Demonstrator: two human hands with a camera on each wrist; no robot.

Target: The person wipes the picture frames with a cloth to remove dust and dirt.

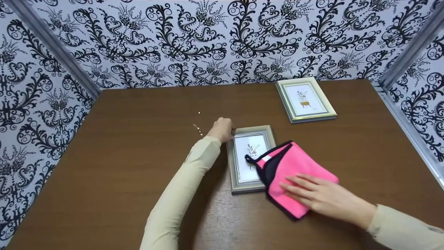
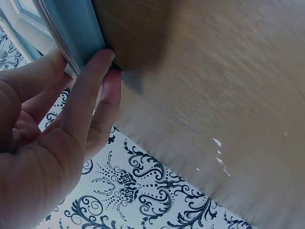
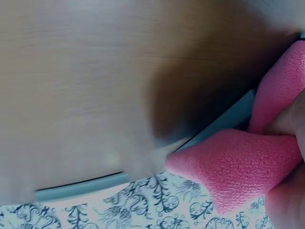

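Observation:
A picture frame (image 1: 229, 166) with a plant print lies on the table, partly covered by a pink cloth (image 1: 305, 159) with black edging and a small loop. At the frame's upper left corner, my left hand (image 1: 221, 129) holds its edge; in the left wrist view the fingers (image 2: 102, 59) press its blue-grey side. My right hand (image 1: 322, 198) lies over the cloth with long fingers spread on top. The right wrist view shows the cloth (image 3: 233, 167) bunched up at the thumb, gripped over the frame's right side.
A second picture frame (image 1: 305, 99) with a similar print lies at the back right, near the patterned wall (image 1: 208, 45). Small pale flecks (image 1: 197, 128) show on the brown table (image 1: 121, 156), left of my left hand. Metal rails (image 1: 402, 48) edge the walls.

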